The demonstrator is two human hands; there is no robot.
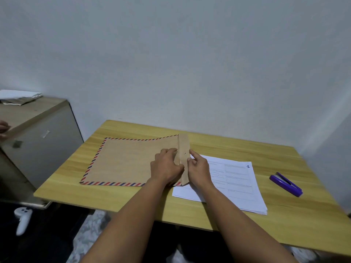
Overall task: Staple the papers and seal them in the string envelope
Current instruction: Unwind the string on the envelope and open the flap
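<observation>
**Both hands at the envelope flap**

The fingers (171, 151) of the left hand (166, 167) are curled and bunched together at the fold of the envelope flap (183, 149), with the thumb side lying along the flap's lower part; whether they pinch the paper or only press on it cannot be told. The right hand (199, 168) has its index finger stretched out, its tip touching the flap's right edge, just beside the small round fastener (185, 153); its other fingers are curled in at the same edge, and what they hold is hidden.

The brown envelope (129, 162), trimmed with red and blue stripes, lies flat on the wooden table (228, 147), stretching left from the hands. Its flap stands up at the right end, between the two hands.

A stack of printed papers (237, 183) lies on the table just right of the envelope; its left part is covered by the right hand and forearm, and its upper left corner sits by the flap. A purple stapler (285, 184) lies further right, apart from the papers.

To the left of the table stands a grey cabinet (38, 141) with some crumpled paper (19, 97) on top. Below it, near the floor, is a white controller (22, 219).
</observation>
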